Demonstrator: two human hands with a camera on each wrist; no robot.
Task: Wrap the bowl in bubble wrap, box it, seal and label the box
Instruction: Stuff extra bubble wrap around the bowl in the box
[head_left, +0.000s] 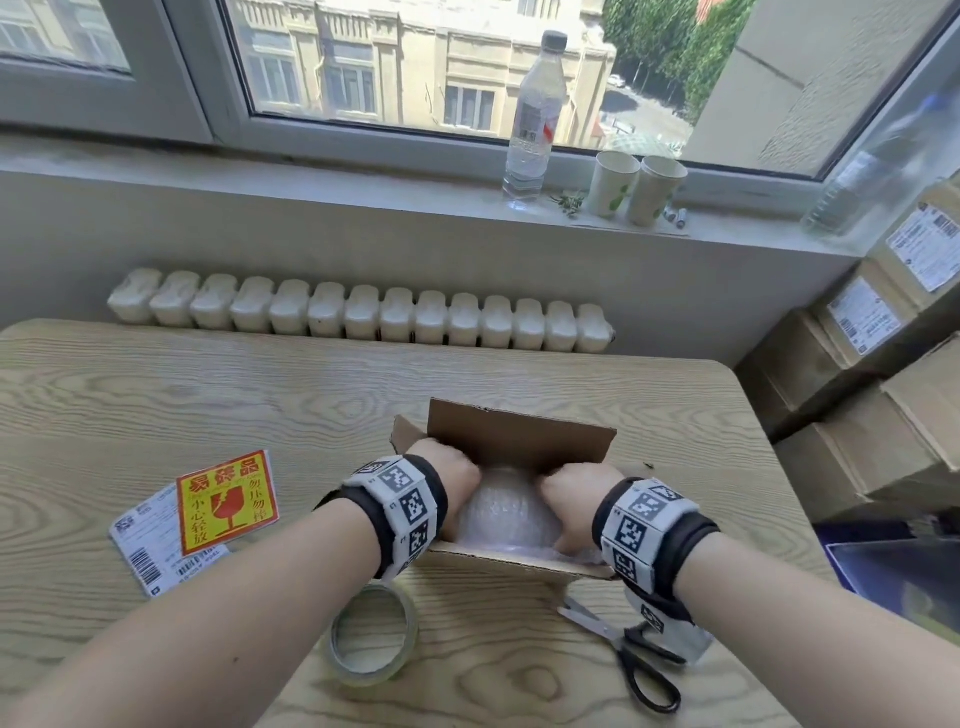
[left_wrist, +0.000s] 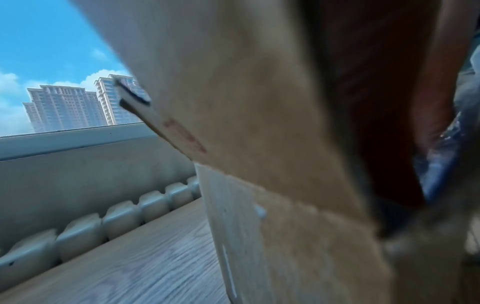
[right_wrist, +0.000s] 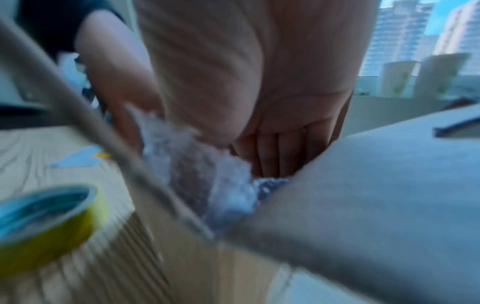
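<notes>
Overhead, both hands on wrapped bowl, rt wrist shows fingers

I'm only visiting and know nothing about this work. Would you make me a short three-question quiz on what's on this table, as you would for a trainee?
1. True or false: the bubble-wrapped bowl already sits inside the cardboard box.
2. Which lies nearest the right hand? A: scissors B: fragile sticker C: water bottle
3. Fill in: the tape roll lies on the table under the ____ forearm.

Key: 1 true; 2 A; 3 left. The left hand is also at the bowl.
</notes>
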